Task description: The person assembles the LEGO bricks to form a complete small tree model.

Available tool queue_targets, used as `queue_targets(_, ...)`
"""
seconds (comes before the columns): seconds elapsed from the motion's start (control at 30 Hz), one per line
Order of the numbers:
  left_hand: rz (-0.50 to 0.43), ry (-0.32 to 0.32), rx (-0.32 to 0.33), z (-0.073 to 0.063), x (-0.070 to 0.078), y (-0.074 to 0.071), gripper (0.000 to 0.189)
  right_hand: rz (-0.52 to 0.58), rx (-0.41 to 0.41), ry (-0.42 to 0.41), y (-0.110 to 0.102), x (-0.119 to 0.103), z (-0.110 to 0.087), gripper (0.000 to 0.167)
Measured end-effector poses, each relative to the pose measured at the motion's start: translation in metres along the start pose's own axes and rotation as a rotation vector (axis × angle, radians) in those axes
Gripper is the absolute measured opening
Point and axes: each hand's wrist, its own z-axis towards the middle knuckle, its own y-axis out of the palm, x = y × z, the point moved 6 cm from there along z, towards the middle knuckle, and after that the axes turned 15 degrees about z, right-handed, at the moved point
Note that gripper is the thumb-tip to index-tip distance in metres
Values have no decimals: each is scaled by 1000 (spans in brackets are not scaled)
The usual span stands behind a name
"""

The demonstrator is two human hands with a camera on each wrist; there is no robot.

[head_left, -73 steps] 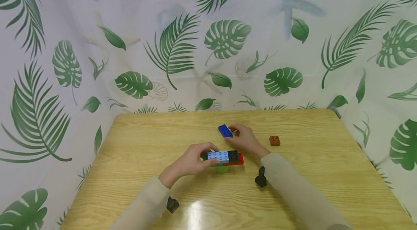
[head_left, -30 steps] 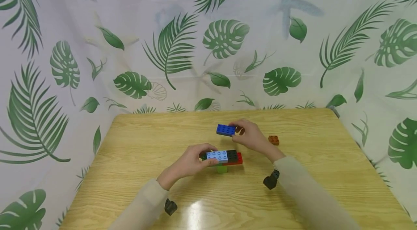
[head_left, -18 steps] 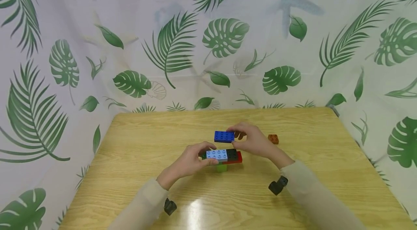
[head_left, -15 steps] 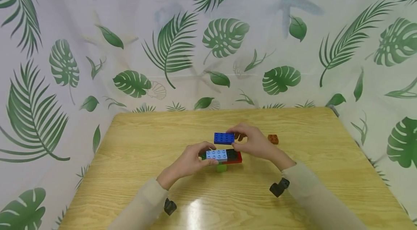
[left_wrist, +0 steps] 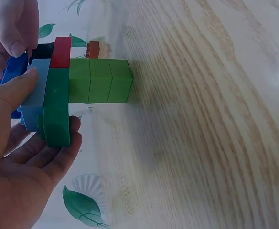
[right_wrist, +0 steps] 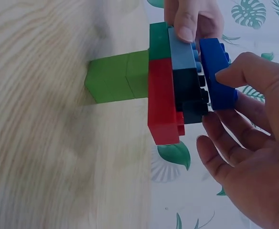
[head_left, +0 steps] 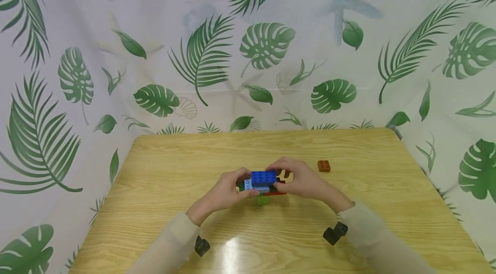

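A toy brick stack stands upright on the table: a column of light green bricks (left_wrist: 100,81), a layer of a dark green brick (left_wrist: 57,107) and a red brick (right_wrist: 161,98), then a light blue brick (right_wrist: 183,50) and a black brick (right_wrist: 186,83). My left hand (head_left: 224,192) grips the light blue brick, thumb on the near side and fingers behind. My right hand (head_left: 302,179) pinches a dark blue brick (head_left: 264,177) between thumb and fingers. It hovers just over the light blue and black studs, with a narrow gap showing in the right wrist view.
A small orange-brown brick (head_left: 323,166) lies on the wooden table (head_left: 174,157), to the right behind the right hand. A leaf-patterned cloth (head_left: 217,93) hangs behind the table. Black cameras (head_left: 335,233) sit at both wrists.
My right hand has turned the dark blue brick lengthwise and brought it from behind the stack toward me, over the top layer. My left hand has stayed at the stack.
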Motion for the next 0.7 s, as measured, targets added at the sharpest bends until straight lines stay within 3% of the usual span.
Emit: queue_targets(0.7,5,16,12,-1,4,0,40,-49,-20,-37,8,0,-5,38)
